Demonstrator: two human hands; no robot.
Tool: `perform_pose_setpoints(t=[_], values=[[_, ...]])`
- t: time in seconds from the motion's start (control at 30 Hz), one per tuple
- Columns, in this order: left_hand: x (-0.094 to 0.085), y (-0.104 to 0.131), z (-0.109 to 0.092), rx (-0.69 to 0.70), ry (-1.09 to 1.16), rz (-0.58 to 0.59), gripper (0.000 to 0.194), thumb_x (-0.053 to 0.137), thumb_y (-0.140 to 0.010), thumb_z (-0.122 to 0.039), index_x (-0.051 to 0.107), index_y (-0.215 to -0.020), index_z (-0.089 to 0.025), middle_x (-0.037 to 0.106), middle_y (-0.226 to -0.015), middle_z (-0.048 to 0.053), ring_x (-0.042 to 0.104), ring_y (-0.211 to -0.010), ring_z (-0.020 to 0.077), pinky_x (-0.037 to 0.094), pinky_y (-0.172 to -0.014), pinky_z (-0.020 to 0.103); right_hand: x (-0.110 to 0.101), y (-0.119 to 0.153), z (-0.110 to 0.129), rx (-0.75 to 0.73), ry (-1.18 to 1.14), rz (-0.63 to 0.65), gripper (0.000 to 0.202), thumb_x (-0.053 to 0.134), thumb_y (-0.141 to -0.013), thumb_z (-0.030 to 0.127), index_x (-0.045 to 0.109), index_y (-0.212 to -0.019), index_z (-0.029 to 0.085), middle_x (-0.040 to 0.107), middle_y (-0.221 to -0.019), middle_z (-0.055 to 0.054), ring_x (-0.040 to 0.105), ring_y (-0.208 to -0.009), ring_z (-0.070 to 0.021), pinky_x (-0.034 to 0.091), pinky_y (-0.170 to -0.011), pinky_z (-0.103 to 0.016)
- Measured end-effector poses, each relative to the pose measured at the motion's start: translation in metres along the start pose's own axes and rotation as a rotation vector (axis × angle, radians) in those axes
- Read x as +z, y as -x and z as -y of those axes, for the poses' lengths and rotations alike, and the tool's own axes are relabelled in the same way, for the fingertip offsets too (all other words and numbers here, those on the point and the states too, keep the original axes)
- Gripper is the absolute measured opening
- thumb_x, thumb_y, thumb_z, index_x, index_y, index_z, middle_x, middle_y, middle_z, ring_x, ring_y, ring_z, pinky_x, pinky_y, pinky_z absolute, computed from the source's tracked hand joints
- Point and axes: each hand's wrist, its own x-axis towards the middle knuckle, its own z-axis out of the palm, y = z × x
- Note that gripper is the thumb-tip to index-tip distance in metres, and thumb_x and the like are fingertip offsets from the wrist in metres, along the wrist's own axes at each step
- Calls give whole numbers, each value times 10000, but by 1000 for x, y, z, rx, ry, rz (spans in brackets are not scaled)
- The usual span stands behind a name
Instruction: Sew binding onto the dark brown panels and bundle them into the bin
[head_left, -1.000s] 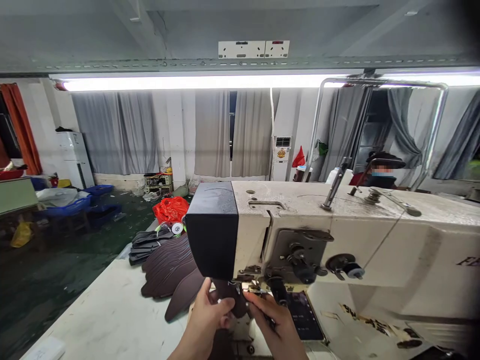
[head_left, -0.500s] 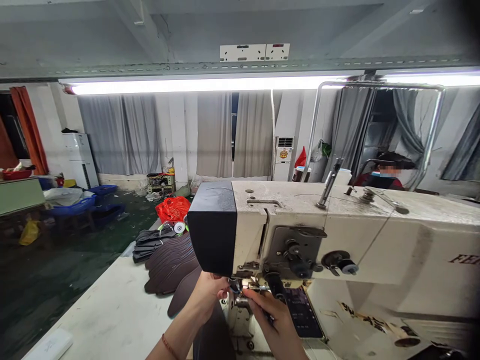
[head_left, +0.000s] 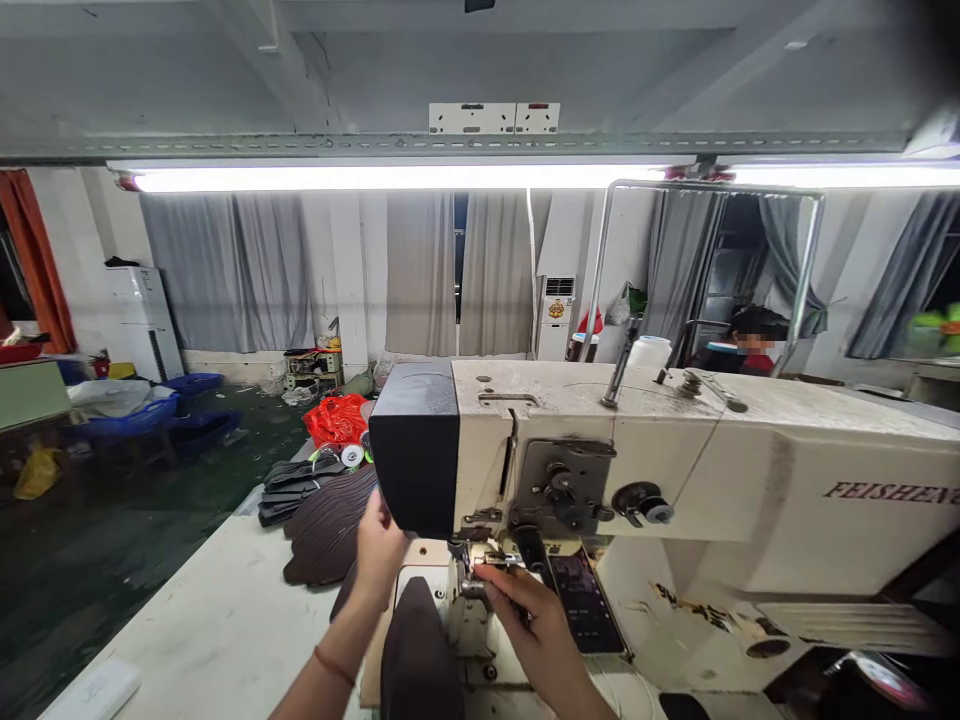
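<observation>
A cream sewing machine with a black end cover fills the right half. My left hand is raised beside the cover's lower left edge, its fingers curled and partly hidden; what they hold, if anything, I cannot make out. Under the machine head, my right hand has its fingertips together close to the needle area. A small dark object shows in that palm, too hidden to name. Between my forearms lies a dark, curved, sole-shaped piece. Similar brown pieces are stacked behind my left hand.
Black bundled pieces and a red plastic bag lie beyond the stack. A white box-shaped object rests at the table's near left. A dark control panel stands right of my right hand. Behind the machine sits another person.
My left hand has moved away from the needle area, left and upward to the cover's edge. The right hand stays near the needle. The view has shifted slightly to the right.
</observation>
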Motion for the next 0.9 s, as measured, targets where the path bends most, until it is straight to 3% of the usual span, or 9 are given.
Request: perform_pose_setpoints(t=[0.13,0.23,0.33,0.4,0.47,0.63,0.73,0.83,0.9], values=[[-55,-18,30,-21,-423,45,325,621,-588,-167,641,-911,-142,625,-732,66,576,-862,306,408,-810,384,-1,-1,1,11,-5,7,241,519,-903,278,701,-1058,250,730,-906,-70,690,-831,-184,575,-752,-274],[-70,3,48,17,-667,27,470,559,-656,-199,591,-1106,-66,596,-991,183,480,-1063,394,304,-947,510,-2,-4,3,9,-21,8,239,522,-900,286,705,-1048,245,735,-900,-69,694,-830,-186,579,-746,-271],[-59,43,52,45,-780,139,489,531,-752,-395,600,-1111,-71,556,-1090,198,460,-1098,367,308,-977,472,-2,-4,4,11,-18,0,235,531,-893,296,711,-1033,241,737,-888,-70,694,-833,-194,580,-740,-280],[-44,70,48,22,-866,302,640,636,-660,-505,606,-1133,-75,566,-1106,194,480,-1083,355,358,-946,430,-1,-3,4,28,-11,-11,232,535,-891,304,714,-1023,240,733,-877,-71,690,-813,-195,579,-709,-277],[-31,89,43,12,-982,384,788,706,-584,-495,555,-1228,-66,530,-1201,219,438,-1140,384,353,-951,447,-1,-2,3,40,-13,-2,240,530,-895,309,707,-1040,238,726,-873,-74,684,-782,-188,574,-675,-267],[-17,104,46,53,-1077,324,747,671,-630,-349,500,-1295,-53,503,-1274,234,392,-1185,417,331,-962,488,-1,-1,4,39,11,23,255,508,-910,316,697,-1065,244,705,-813,-62,662,-723,-173,554,-638,-257],[-15,106,51,58,-940,327,741,627,-636,-256,453,-1334,-77,483,-1334,203,373,-1252,389,296,-1032,464,-2,-1,6,32,19,17,258,508,-911,324,702,-1058,239,698,-790,-58,656,-700,-168,547,-635,-253],[-16,107,41,14,-612,345,731,546,-667,-186,373,-1370,-89,449,-1397,161,399,-1279,292,286,-1077,370,-2,-2,5,31,25,13,258,520,-905,321,699,-1072,240,704,-797,-59,666,-725,-172,556,-670,-256],[-18,105,27,-7,-440,302,674,519,-699,-207,378,-1351,-110,558,-1275,142,507,-1152,259,367,-1005,350,-2,-1,2,22,22,18,252,534,-899,313,698,-1075,240,712,-820,-62,674,-752,-175,559,-702,-258]])
